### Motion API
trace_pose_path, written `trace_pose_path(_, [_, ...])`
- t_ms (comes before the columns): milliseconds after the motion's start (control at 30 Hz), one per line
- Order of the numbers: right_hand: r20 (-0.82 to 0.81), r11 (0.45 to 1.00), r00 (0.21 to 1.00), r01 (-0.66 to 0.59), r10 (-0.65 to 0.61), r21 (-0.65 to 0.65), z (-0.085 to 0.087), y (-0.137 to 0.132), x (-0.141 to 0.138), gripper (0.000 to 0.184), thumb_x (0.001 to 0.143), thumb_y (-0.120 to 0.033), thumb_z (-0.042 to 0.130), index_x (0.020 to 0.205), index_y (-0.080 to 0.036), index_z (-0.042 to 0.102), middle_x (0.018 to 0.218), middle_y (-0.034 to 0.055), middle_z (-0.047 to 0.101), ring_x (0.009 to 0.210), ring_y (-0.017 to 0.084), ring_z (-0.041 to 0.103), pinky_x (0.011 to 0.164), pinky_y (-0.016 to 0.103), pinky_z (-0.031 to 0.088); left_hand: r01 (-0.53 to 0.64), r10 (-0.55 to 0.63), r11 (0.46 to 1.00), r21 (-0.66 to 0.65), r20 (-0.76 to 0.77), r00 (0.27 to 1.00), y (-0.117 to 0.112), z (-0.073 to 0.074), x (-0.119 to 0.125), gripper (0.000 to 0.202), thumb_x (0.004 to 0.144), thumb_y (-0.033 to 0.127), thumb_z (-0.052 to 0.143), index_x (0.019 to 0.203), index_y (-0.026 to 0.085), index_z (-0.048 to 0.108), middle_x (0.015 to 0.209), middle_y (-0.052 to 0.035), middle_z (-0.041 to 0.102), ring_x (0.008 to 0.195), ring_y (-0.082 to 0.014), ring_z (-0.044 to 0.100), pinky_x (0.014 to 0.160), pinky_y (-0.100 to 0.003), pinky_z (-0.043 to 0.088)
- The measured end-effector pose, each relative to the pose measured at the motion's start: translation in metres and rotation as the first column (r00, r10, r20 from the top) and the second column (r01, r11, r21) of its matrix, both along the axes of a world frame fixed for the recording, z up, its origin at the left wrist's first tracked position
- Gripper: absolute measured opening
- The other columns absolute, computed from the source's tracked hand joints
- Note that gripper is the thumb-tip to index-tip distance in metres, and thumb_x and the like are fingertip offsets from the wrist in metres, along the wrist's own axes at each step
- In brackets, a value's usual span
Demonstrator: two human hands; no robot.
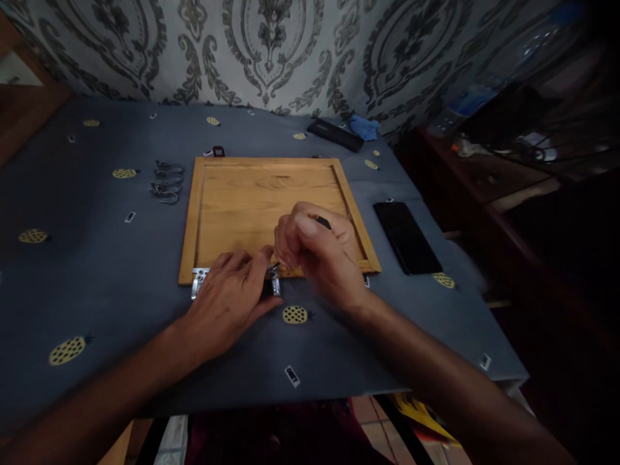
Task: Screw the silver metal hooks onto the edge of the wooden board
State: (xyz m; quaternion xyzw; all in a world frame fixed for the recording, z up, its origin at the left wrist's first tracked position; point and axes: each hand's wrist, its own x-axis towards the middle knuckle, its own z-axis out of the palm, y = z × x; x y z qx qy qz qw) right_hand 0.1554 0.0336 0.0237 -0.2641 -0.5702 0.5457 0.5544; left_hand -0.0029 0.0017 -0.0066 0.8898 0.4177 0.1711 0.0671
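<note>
A framed wooden panel (271, 194) lies flat on the cloth-covered table. Along its near edge is a shiny metal handle fitting (197, 283), whose middle is covered by my left hand (230, 287). The thumb and fingers of that hand straddle the fitting and hold it against the wood. My right hand (320, 248) is closed round a screwdriver (322, 222), its dark handle end showing above the fist. The thin shaft slants down to the fitting's right end, beside my left fingertips. Whether the tip sits in a screw is too small to tell.
Several metal hooks (167, 181) lie left of the panel. To the right is a black phone (407, 237). A dark case (335, 134) and a blue cloth (364, 127) sit near the patterned wall. Small dark fittings (219, 151) show at the panel's far edge.
</note>
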Motion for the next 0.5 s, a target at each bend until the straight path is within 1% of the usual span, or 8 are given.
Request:
trace_pose_path(100, [0.042, 0.995, 0.995, -0.091, 0.089, 0.039, 0.006, 0.006, 0.008, 0.034, 0.091, -0.026, 0.058, 0.058, -0.02, 0.053, 0.057, -0.0024, 0.053, 0.057, 0.011, 0.051, 0.057, 0.027, 0.04, 0.009, -0.009, 1.0, 0.01, 0.006, 1.0, 0.0, 0.001, 0.0, 0.061, 0.083, 0.033, 0.078, 0.127, 0.016, 0.04, 0.101, -0.008, 0.071, 0.095, -0.0291, 0.065, 0.082, -0.042, 0.052])
trace_pose_path(167, [0.004, 0.994, 0.995, -0.104, 0.104, 0.031, 0.007, 0.007, 0.006, 0.032, 0.091, -0.021, 0.054, 0.059, -0.019, 0.053, 0.059, -0.0017, 0.053, 0.057, 0.011, 0.05, 0.057, 0.027, 0.039, 0.011, -0.011, 1.0, 0.016, 0.003, 1.0, 0.0, 0.002, 0.0, 0.063, 0.082, 0.033, 0.079, 0.128, 0.015, 0.04, 0.098, -0.0078, 0.071, 0.093, -0.0289, 0.065, 0.082, -0.042, 0.052])
trace_pose_path(233, [-0.056, 0.996, 0.994, -0.09, 0.09, 0.006, 0.008, 0.005, 0.0, 0.036, 0.093, -0.024, 0.055, 0.057, -0.019, 0.049, 0.056, -0.0036, 0.046, 0.052, 0.009, 0.043, 0.052, 0.025, 0.034, 0.013, -0.013, 1.0, 0.022, -0.003, 1.0, 0.001, 0.002, 0.0, 0.062, 0.082, 0.033, 0.079, 0.127, 0.013, 0.041, 0.096, -0.0082, 0.071, 0.091, -0.0296, 0.065, 0.081, -0.042, 0.052])
trace_pose_path(333, [-0.156, 0.998, 0.987, -0.042, 0.034, -0.048, 0.008, 0.001, -0.013, 0.053, 0.093, -0.039, 0.06, 0.051, -0.019, 0.035, 0.048, -0.0079, 0.029, 0.043, 0.005, 0.027, 0.044, 0.023, 0.024, 0.017, -0.017, 1.0, 0.012, -0.004, 1.0, 0.001, 0.002, 0.0, 0.057, 0.084, 0.034, 0.076, 0.125, 0.013, 0.042, 0.094, -0.0082, 0.071, 0.091, -0.0303, 0.065, 0.08, -0.043, 0.052])
trace_pose_path(400, [-0.211, 0.997, 0.977, -0.035, 0.019, -0.073, 0.008, -0.001, -0.017, 0.061, 0.092, -0.045, 0.06, 0.048, -0.02, 0.026, 0.045, -0.0092, 0.021, 0.039, 0.004, 0.02, 0.04, 0.023, 0.019, 0.011, -0.011, 1.0, 0.002, 0.004, 1.0, 0.001, 0.001, 0.0, 0.054, 0.086, 0.034, 0.074, 0.125, 0.014, 0.042, 0.093, -0.0078, 0.071, 0.092, -0.0302, 0.065, 0.081, -0.043, 0.051])
trace_pose_path(467, [-0.219, 0.994, 0.973, -0.084, 0.068, -0.067, 0.008, 0.0, -0.017, 0.063, 0.095, -0.045, 0.057, 0.047, -0.02, 0.024, 0.043, -0.0092, 0.019, 0.038, 0.003, 0.019, 0.039, 0.023, 0.017, 0.005, -0.005, 1.0, -0.003, 0.005, 1.0, 0.001, -0.001, -0.001, 0.046, 0.088, 0.035, 0.071, 0.121, 0.015, 0.045, 0.092, -0.0072, 0.071, 0.091, -0.0297, 0.065, 0.081, -0.043, 0.051])
trace_pose_path(500, [-0.197, 0.989, 0.972, -0.143, 0.131, -0.048, 0.008, 0.002, -0.016, 0.063, 0.096, -0.043, 0.056, 0.047, -0.019, 0.024, 0.044, -0.0089, 0.021, 0.038, 0.004, 0.02, 0.04, 0.023, 0.017, 0.009, -0.009, 1.0, 0.002, 0.006, 1.0, 0.001, -0.001, -0.001, 0.041, 0.089, 0.035, 0.07, 0.117, 0.016, 0.046, 0.091, -0.007, 0.071, 0.09, -0.0295, 0.065, 0.08, -0.043, 0.052])
